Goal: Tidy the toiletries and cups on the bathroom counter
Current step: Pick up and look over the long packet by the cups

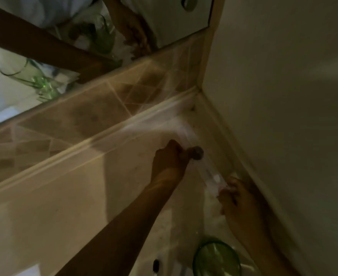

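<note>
The view is dim and smeared by motion, looking down into the corner where the beige counter (50, 216) meets a tiled backsplash (96, 108) and a plain wall (283, 96). The left hand (169, 160) reaches far in toward the corner, fingers curled around a small object with a round dark end (198, 153) that pokes out past the knuckles; what it is cannot be told through the blur. The right hand (237, 202) lies close to the wall with its fingertips on the near end of a pale, whitish, elongated item (213, 180) resting on the counter along the wall; whether it grips it or only touches it cannot be told. A green glass cup (216, 259) stands on the counter near the bottom edge, just beside the right forearm. Above the tiles, a mirror (44, 56) reflects green glassware and a hand.
</note>
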`<act>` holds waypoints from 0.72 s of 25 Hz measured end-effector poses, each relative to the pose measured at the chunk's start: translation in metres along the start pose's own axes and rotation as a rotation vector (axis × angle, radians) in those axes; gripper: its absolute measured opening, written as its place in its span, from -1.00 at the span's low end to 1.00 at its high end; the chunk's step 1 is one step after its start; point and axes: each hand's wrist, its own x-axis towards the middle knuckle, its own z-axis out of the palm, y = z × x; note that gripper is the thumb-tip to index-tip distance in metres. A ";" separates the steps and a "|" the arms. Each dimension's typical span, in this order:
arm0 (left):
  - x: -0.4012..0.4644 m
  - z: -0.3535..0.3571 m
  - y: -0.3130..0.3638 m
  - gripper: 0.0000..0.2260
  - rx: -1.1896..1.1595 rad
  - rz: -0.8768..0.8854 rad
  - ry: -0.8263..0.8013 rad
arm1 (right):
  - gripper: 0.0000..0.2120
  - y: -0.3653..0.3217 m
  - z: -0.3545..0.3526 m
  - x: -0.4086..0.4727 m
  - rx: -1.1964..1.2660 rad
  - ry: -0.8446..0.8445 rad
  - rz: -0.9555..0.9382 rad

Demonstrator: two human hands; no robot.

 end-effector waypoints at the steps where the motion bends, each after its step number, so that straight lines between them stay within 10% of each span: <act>1: -0.004 -0.001 -0.008 -0.71 0.084 0.111 0.061 | -0.70 0.003 -0.001 -0.006 -0.142 0.054 -0.046; 6: 0.003 -0.001 -0.051 -0.66 0.578 0.787 0.166 | -0.69 0.000 0.008 -0.010 -0.314 -0.041 -0.231; 18: 0.037 -0.004 -0.029 -0.54 0.675 0.873 0.067 | -0.53 -0.006 0.016 0.024 -0.454 -0.094 -0.261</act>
